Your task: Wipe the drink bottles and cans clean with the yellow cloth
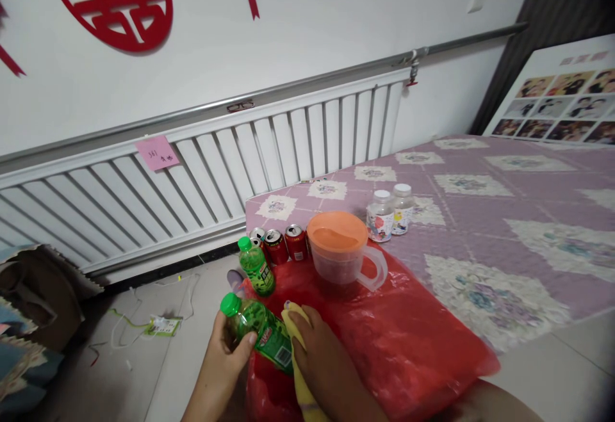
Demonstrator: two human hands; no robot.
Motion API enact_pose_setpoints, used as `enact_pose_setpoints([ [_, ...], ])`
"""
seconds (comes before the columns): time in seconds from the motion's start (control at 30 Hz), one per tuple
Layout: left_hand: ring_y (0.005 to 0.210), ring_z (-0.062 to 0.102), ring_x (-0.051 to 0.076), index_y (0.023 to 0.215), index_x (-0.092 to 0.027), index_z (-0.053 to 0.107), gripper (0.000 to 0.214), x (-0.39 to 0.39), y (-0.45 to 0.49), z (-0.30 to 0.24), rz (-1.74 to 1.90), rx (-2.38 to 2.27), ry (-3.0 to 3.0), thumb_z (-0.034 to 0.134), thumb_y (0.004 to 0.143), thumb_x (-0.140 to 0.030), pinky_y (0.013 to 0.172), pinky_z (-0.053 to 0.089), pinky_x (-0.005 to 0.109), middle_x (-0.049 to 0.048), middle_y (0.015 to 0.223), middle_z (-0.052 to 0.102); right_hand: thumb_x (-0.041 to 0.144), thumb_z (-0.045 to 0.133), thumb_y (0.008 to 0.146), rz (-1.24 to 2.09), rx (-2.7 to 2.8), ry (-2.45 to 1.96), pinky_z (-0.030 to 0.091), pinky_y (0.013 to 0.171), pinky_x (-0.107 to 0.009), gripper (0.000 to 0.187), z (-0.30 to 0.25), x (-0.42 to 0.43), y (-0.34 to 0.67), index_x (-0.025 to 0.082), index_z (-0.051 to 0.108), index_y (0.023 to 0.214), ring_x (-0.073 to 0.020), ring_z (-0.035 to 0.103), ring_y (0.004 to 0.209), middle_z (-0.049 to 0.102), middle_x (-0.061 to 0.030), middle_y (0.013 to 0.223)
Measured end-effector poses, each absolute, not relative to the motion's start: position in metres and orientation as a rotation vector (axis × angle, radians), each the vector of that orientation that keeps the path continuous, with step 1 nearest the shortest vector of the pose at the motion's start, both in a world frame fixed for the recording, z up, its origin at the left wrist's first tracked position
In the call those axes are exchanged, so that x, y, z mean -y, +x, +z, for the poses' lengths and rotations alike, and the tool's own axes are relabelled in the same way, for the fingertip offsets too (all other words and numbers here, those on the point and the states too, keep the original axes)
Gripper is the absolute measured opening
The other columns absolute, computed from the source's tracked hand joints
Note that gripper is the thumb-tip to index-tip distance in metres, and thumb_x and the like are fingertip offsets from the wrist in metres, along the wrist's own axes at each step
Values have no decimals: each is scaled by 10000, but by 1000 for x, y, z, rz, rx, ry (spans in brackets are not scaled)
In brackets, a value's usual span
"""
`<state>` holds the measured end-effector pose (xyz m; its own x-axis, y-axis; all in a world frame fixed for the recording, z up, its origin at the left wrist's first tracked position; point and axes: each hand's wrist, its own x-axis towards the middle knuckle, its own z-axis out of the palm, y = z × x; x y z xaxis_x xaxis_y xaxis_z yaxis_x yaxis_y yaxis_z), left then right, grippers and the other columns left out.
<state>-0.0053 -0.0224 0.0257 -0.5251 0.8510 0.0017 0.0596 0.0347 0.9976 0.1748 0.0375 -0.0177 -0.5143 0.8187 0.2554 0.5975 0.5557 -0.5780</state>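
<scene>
My left hand (229,343) grips a smooth, tilted green bottle (270,337) above crinkled red plastic (408,326), while my right hand (321,359) presses a soft yellow cloth (298,371) to its lower end. I judge this wiping under way, unfinished. Whether the second bottle (258,269), translucent round jug (331,266), metal cans (296,244) and clear jars (380,222) are done, I cannot tell.

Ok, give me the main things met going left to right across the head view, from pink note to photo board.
Pink note, left hand, held green bottle, yellow cloth, orange-lidded pitcher, two white-capped jars, photo board.
</scene>
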Motion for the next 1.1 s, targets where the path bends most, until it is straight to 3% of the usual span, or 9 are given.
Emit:
enact_pose_setpoints([
  [0.17, 977, 749, 294, 1096, -209, 557, 527, 24, -3, 28, 1509, -1695, 980, 805, 652, -348, 882, 600, 402, 84, 1044, 781, 41, 496, 880, 544, 2241, -990, 477, 1145, -464, 539, -4, -30, 175, 191, 602, 1387, -253, 541, 1376, 594, -125, 1473],
  [0.3, 1001, 750, 296, 1047, -224, 552, 489, 23, 1, 31, 1521, -1689, 1005, 798, 639, -330, 880, 607, 388, 79, 1057, 782, 99, 494, 919, 499, 2173, -850, 457, 1163, -453, 551, 7, -20, 170, 209, 527, 1459, -250, 450, 1450, 508, -124, 1553],
  [0.47, 1003, 747, 294, 1084, -226, 541, 496, 23, -3, 27, 1502, -1696, 1019, 785, 669, -342, 889, 605, 397, 87, 1080, 776, 91, 474, 913, 640, 2210, -1039, 475, 1144, -465, 520, 1, -30, 170, 185, 594, 1410, -267, 526, 1391, 575, -144, 1486],
  [0.63, 1056, 736, 307, 1163, -213, 532, 559, 23, -7, 22, 1500, -1665, 1041, 773, 674, -337, 914, 600, 411, 114, 1145, 760, 112, 465, 939, 806, 2281, -1162, 474, 1141, -388, 492, -5, -44, 179, 166, 607, 1407, -224, 594, 1319, 615, -144, 1437],
  [0.83, 1058, 739, 312, 1206, -214, 557, 556, 23, -1, 17, 1486, -1629, 1071, 768, 697, -285, 904, 607, 409, 114, 1176, 753, 119, 474, 925, 550, 2156, -929, 462, 1154, -431, 518, 5, -27, 179, 194, 573, 1428, -248, 479, 1429, 527, -139, 1532],
  [1.1, 1198, 687, 336, 1323, -196, 533, 712, 27, -7, 9, 1443, -1558, 1120, 774, 654, -234, 1001, 565, 413, 151, 1292, 727, 109, 493, 916, 456, 2087, -826, 493, 1125, -412, 514, 11, -23, 180, 231, 586, 1407, -249, 503, 1410, 537, -121, 1522],
])
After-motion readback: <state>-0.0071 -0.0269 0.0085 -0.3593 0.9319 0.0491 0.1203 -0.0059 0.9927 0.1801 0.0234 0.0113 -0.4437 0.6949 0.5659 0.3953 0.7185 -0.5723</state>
